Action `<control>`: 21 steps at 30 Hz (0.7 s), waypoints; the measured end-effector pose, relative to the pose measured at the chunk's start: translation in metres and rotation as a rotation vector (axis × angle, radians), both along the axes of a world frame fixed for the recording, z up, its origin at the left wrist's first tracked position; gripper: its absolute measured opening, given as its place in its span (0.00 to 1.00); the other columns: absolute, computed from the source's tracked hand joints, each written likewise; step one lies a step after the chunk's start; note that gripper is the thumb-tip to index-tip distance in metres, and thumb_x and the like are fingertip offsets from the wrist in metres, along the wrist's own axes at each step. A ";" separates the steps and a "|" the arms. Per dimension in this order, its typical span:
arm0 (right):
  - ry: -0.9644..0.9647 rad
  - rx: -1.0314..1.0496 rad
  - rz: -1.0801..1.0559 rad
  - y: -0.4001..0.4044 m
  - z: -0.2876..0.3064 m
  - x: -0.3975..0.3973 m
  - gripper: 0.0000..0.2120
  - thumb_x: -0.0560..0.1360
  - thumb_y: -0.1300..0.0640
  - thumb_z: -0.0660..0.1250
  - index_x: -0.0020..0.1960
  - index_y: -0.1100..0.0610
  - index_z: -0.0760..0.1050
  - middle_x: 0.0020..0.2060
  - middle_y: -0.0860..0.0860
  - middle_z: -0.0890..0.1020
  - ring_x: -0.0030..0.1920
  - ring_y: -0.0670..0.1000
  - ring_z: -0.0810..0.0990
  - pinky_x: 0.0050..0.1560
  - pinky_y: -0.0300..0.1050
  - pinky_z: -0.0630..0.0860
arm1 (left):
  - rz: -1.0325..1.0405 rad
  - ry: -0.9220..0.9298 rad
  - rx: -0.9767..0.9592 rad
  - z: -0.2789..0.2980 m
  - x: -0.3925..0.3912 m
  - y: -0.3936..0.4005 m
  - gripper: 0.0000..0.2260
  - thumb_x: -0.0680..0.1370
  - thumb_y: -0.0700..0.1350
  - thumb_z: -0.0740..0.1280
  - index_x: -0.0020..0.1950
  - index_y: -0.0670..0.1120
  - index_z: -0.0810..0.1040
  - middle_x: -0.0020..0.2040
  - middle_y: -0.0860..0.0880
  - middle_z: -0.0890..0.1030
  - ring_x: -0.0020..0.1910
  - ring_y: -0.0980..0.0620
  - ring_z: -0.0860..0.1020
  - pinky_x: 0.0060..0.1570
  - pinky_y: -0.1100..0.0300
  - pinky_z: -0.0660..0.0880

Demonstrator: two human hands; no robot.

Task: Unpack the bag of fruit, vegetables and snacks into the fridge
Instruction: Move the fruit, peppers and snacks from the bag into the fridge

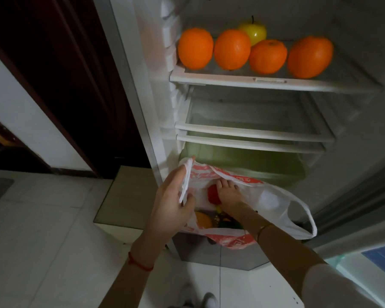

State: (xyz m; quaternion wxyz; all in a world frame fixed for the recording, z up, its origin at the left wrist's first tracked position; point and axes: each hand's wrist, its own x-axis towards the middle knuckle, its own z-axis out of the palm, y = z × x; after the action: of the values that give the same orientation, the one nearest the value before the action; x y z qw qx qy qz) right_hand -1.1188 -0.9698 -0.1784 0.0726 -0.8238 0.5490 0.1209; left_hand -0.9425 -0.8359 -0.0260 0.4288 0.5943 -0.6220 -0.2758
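Reaching hands (228, 197) inside bag (273, 201)

Top shelf (276, 82) front edge was blocked by a row of four oranges (268, 56) nearly touching each other, yellow apple (253, 33) behind them toward the back wall; only the right end past the last orange had open glass. The two lower shelves (253, 132) were bare across their width. Bag (276, 201), held open by left hand (173, 196) with right hand (228, 194) inside, hung across the drawer (253, 161) front.
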 end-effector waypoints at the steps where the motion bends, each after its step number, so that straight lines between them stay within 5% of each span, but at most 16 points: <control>1: -0.015 -0.003 -0.007 0.000 0.000 0.000 0.39 0.73 0.56 0.70 0.76 0.61 0.53 0.73 0.60 0.61 0.73 0.61 0.63 0.74 0.55 0.63 | 0.002 -0.001 -0.003 0.000 0.001 -0.001 0.31 0.75 0.32 0.65 0.76 0.51 0.66 0.61 0.53 0.77 0.55 0.58 0.79 0.46 0.77 0.74; 6: -0.344 0.128 -0.155 0.005 0.016 0.002 0.47 0.68 0.48 0.76 0.77 0.56 0.52 0.72 0.58 0.64 0.72 0.60 0.66 0.74 0.54 0.65 | -0.010 -0.019 -0.005 -0.001 0.005 -0.008 0.34 0.76 0.35 0.65 0.77 0.59 0.62 0.64 0.53 0.77 0.55 0.55 0.79 0.45 0.68 0.80; 9: -0.638 0.158 -0.182 0.014 0.046 0.002 0.40 0.67 0.47 0.77 0.73 0.48 0.60 0.65 0.51 0.74 0.66 0.53 0.73 0.68 0.47 0.71 | -0.017 -0.018 -0.005 0.000 0.006 -0.013 0.34 0.76 0.35 0.66 0.78 0.58 0.62 0.62 0.53 0.78 0.48 0.55 0.80 0.42 0.65 0.81; 12: -0.824 0.069 -0.141 0.024 0.084 -0.002 0.38 0.64 0.42 0.75 0.70 0.46 0.64 0.62 0.48 0.75 0.62 0.50 0.74 0.63 0.45 0.75 | -0.020 0.005 -0.012 0.005 0.003 -0.017 0.33 0.77 0.36 0.67 0.79 0.54 0.61 0.64 0.56 0.76 0.53 0.55 0.81 0.48 0.58 0.83; 16: -1.101 0.010 -0.216 0.035 0.140 -0.006 0.32 0.68 0.52 0.78 0.65 0.47 0.64 0.58 0.45 0.74 0.53 0.43 0.77 0.50 0.31 0.77 | 0.017 -0.031 0.028 0.005 0.004 -0.024 0.33 0.77 0.37 0.66 0.79 0.54 0.60 0.70 0.59 0.70 0.56 0.47 0.81 0.50 0.46 0.83; 19: -1.251 -0.149 -0.302 0.029 0.173 -0.007 0.34 0.67 0.53 0.79 0.65 0.49 0.63 0.58 0.45 0.72 0.54 0.42 0.76 0.49 0.30 0.76 | -0.006 -0.013 0.030 0.005 0.002 -0.027 0.33 0.78 0.37 0.66 0.78 0.58 0.60 0.64 0.70 0.69 0.54 0.47 0.82 0.49 0.46 0.82; 21: -1.289 -0.244 -0.342 0.016 0.186 -0.004 0.36 0.65 0.51 0.80 0.65 0.52 0.63 0.60 0.48 0.72 0.57 0.46 0.75 0.52 0.32 0.75 | -0.007 -0.011 0.028 0.006 0.002 -0.028 0.34 0.78 0.37 0.66 0.78 0.60 0.60 0.64 0.68 0.71 0.51 0.49 0.82 0.47 0.48 0.83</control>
State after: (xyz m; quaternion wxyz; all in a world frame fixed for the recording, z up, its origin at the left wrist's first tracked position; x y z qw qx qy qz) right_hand -1.1225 -0.9540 0.0078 0.3100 -0.6349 0.5284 -0.4707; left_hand -0.9409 -0.8635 -0.0203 0.4160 0.5995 -0.6225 -0.2829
